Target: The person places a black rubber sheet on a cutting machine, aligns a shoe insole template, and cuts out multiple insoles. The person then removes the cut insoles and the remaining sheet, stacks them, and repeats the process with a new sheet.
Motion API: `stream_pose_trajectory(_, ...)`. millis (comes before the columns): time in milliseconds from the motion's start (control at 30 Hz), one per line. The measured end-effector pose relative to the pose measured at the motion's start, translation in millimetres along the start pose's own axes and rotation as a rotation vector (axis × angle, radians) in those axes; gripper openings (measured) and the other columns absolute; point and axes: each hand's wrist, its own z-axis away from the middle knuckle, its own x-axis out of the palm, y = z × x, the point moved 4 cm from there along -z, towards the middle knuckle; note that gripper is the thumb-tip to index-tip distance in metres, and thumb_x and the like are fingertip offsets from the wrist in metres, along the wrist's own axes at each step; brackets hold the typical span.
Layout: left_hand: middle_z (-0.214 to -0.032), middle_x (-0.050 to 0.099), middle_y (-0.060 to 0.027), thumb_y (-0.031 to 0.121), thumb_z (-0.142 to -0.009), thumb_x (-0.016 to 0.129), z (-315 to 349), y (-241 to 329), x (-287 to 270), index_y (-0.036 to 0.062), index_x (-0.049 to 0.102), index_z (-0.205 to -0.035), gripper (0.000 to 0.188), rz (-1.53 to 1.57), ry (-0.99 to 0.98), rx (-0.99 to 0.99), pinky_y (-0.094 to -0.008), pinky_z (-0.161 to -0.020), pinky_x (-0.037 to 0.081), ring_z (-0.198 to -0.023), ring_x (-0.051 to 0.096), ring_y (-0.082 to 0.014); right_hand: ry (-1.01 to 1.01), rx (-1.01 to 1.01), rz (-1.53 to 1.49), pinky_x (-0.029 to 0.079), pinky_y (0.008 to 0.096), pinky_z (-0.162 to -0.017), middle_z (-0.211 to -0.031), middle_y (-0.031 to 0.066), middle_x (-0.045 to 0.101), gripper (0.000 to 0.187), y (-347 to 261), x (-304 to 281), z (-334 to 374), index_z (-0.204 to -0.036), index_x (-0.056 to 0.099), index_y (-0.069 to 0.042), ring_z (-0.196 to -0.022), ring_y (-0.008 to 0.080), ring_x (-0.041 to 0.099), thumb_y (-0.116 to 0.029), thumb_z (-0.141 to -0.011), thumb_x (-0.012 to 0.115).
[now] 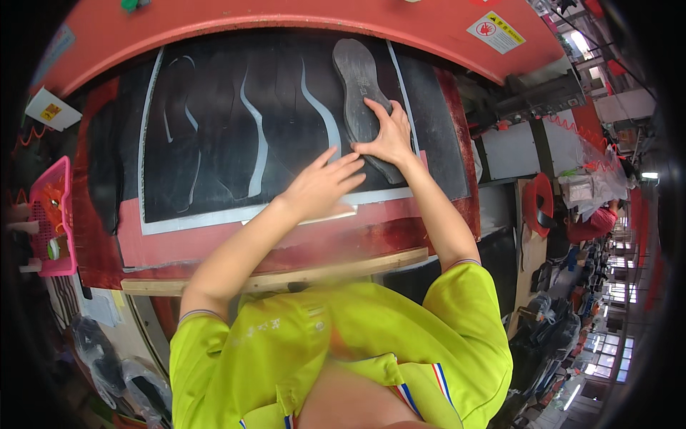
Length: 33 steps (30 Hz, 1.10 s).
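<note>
A dark shoe-sole shape (355,68) lies on a black sheet (221,143), under the right hand (386,136). From those fingertips, its big end points to 11 o'clock. Thumb and fingers spread over it; I cannot tell if they grip. At 8 o'clock, the left hand (318,187) is open, holding nothing.

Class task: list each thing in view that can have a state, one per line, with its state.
Left hand: open, fingers spread, seemingly holding nothing
Right hand: touching the sole shape; firmness of grip unclear
Sole shape: lying on the sheet, slightly slanted
Sheet: flat, cut, with curved gaps
Basket: holding items
</note>
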Motion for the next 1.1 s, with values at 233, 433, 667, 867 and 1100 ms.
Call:
stream_pose_trajectory(233,-0.151,0.037,-0.013,0.051,-0.082,0.067,76,81,14,0.0096,0.046,-0.142,0.076,0.143,-0.106,-0.051,-0.044,-0.115,0.029,-0.142,0.032,-0.0307,-0.072,0.084,-0.569,0.035,0.0385,-0.108,-0.13,0.0175,0.05,0.098,-16,-28,100,-0.139,0.052,-0.014,-0.127,0.0322,0.045,-0.026,-0.049,0.087)
stream_pose_trajectory(433,-0.087,0.071,-0.0063,0.05,-0.078,0.073,12,111,-1,0.0092,0.072,-0.09,0.042,0.468,0.077,-0.378,-0.0375,-0.075,0.053,-0.084,0.068,-0.0248,-0.205,0.26,-1.464,0.048,0.0317,-0.096,-0.123,0.0187,0.057,0.089,-5,-53,124,-0.146,0.037,0.0,-0.11,0.0232,0.06,-0.013,-0.067,0.076)
stream_pose_trajectory(667,-0.072,0.069,-0.0075,0.041,-0.083,0.07,-25,130,28,0.0074,0.072,-0.084,0.033,0.561,-0.008,-0.38,-0.04,-0.063,0.053,-0.068,0.068,-0.0273,-0.199,0.283,-1.505,0.051,0.0313,-0.093,-0.119,0.0192,0.059,0.098,-3,-45,123,-0.148,0.034,0.0,-0.106,0.0233,0.062,-0.02,-0.063,0.077)
stream_pose_trajectory(867,-0.078,0.068,-0.0079,0.025,-0.089,0.063,14,118,16,0.0082,0.066,-0.081,0.019,0.266,0.165,-0.246,-0.0381,-0.062,0.053,-0.074,0.067,-0.0247,-0.178,0.269,-1.514,0.049,0.0326,-0.097,-0.122,0.0186,0.058,0.098,3,-43,122,-0.147,0.034,0.003,-0.108,0.0237,0.062,-0.02,-0.063,0.077)
stream_pose_trajectory(1100,-0.064,0.056,0.0002,0.026,-0.104,0.047,171,96,5,0.0022,0.068,-0.091,0.034,0.893,0.683,-1.025,-0.0249,-0.054,0.04,-0.057,0.049,-0.0069,-0.181,0.236,-1.461,0.047,0.0327,-0.099,-0.125,0.0194,0.057,0.103,13,-41,123,-0.148,0.034,0.003,-0.114,0.0237,0.059,-0.029,-0.06,0.076)
